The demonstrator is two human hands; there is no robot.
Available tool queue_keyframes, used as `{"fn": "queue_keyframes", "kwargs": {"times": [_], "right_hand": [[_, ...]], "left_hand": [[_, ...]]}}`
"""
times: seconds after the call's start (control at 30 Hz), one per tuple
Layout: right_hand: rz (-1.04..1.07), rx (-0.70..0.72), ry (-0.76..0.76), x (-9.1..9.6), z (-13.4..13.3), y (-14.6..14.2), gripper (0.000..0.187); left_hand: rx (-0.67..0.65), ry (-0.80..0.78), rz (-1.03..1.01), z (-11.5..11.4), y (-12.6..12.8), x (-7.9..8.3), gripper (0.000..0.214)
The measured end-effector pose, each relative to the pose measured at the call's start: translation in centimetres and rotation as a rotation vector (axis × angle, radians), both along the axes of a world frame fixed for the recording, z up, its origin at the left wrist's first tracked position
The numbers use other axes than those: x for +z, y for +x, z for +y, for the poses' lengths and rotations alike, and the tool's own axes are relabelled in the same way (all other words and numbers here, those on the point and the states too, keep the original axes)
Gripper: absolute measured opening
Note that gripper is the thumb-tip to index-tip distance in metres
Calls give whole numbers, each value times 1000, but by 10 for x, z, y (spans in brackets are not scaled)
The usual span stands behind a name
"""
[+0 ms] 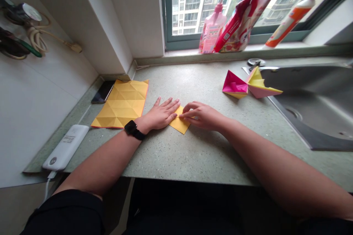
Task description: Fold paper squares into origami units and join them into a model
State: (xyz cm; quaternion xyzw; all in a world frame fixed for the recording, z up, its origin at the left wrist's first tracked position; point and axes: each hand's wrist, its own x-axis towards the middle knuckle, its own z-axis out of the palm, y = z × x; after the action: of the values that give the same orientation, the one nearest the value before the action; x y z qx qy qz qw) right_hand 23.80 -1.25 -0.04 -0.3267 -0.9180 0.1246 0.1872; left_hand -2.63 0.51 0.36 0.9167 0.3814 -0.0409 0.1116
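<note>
A small folded piece of yellow paper (182,127) lies on the countertop in front of me. My left hand (160,114), with a black watch on its wrist, rests flat with fingers spread, its thumb and fingertips on the paper's left side. From the other side, my right hand (202,115) has its fingers drawn together, pinching at the middle of the paper. My hands cover parts of the paper's left and right corners. Left of my hands is a larger yellow sheet (124,99) with a grid of creases.
A phone (103,91) lies partly beneath the creased sheet. A white power bank (66,147) with a cable sits at the left edge. Folded pink (234,83) and yellow-pink (263,86) paper shapes stand beside the sink (311,143). A pump bottle (213,29) stands on the windowsill.
</note>
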Motion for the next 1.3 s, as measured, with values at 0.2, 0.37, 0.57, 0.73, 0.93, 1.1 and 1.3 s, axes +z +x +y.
{"fn": "queue_keyframes", "kwargs": {"times": [0.2,0.37,0.57,0.73,0.93,1.1,1.3], "right_hand": [[-43,-34,27,6,-2,5,20],[-131,-63,45,15,-3,11,19],[-188,-114,51,21,-2,21,17],[-204,-141,104,25,-1,32,17],[-97,-200,148,15,-1,18,23],[-129,-260,76,2,2,13,21],[-113,-263,43,0,3,15,21]], "left_hand": [[20,38,-3,-2,3,-4,69],[37,43,-29,-3,4,-6,69],[45,20,-34,-3,4,-3,67],[51,9,-30,-4,5,-2,67],[71,27,-31,-8,6,-1,69],[96,22,-34,-8,7,-1,72],[125,45,-60,-4,2,-2,74]]}}
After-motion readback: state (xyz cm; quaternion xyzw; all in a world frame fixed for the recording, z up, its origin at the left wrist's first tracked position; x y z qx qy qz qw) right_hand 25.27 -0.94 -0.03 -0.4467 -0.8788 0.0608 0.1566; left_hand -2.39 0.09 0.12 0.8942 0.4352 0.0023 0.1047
